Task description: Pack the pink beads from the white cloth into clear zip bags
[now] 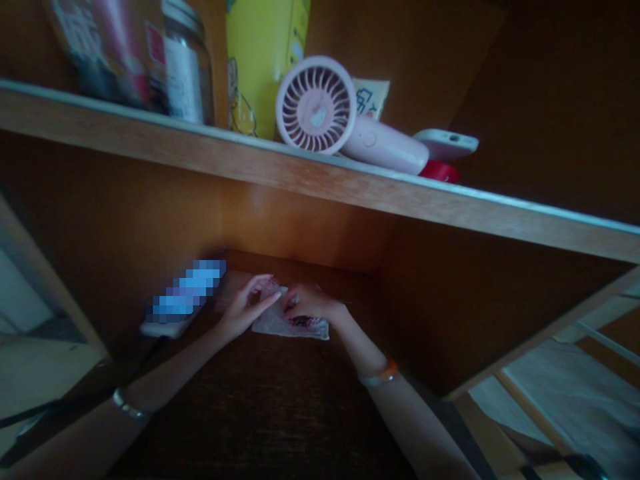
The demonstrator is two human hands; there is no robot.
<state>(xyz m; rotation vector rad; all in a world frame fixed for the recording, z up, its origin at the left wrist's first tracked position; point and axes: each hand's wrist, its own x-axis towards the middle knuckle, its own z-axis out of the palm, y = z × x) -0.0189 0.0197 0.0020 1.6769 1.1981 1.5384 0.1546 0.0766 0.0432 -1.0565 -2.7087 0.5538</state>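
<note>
A small clear plastic bag (270, 325) lies on the dark wooden desktop, with dark pink bead-like bits (306, 321) inside it. My left hand (250, 305) is at the bag's left side, thumb and fingers apart, the thumb by its upper edge. Over the bag's upper right part, my right hand (316, 301) has its fingers curled down and pressed together. What those fingertips hold, if anything, is too small and dim to make out.
A phone with a blurred screen (187, 290) leans at the left, a cable below it. Another clear packet (233, 288) lies behind my left hand. Overhead, a shelf edge (240, 157) carries a pink handheld fan (390, 143), a jar (184, 73) and a yellow container (260, 60).
</note>
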